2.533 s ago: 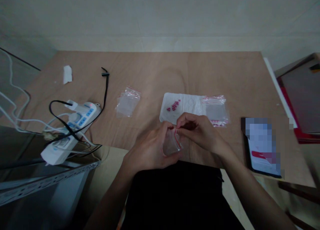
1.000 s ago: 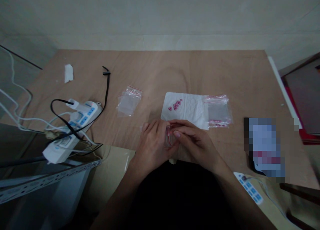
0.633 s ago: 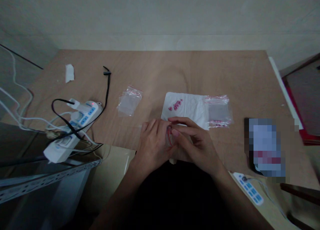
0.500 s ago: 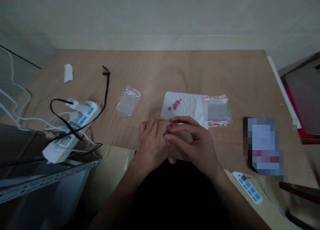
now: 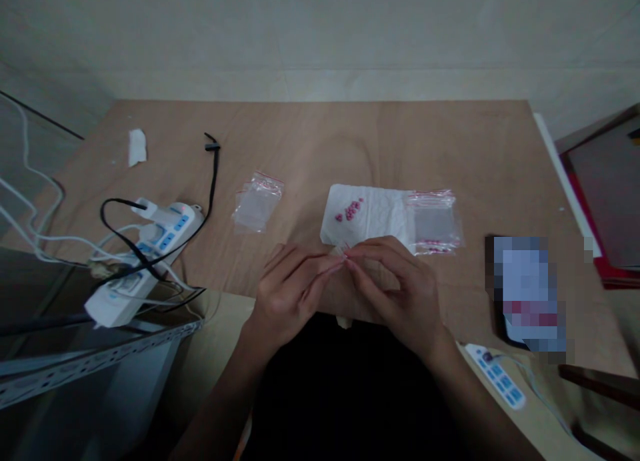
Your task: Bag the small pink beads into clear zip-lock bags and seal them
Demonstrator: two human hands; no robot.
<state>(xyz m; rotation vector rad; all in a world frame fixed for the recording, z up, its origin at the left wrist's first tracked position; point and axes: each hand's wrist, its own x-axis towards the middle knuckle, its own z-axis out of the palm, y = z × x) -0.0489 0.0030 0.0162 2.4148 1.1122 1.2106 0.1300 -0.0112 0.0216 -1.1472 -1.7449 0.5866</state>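
My left hand and my right hand meet fingertip to fingertip at the table's near edge. Between their pinched fingers a little of a small clear plastic bag shows; the fingers cover most of it. Just beyond lies a white sheet bearing several small pink-red beads. At its right end, partly over it, is a stack of clear zip bags with red seal lines and some red bits low down. More clear zip bags lie flat to the left.
A white power strip with tangled cables stands at the left edge, near a black strap and a white scrap. To the right lies a pixelated phone-like device; a second power strip sits below the table's edge.
My left hand has shifted left and turned, its fingers now pinching toward the right fingertips. A clear bag edge now shows between the hands. Things on the table have stayed put.
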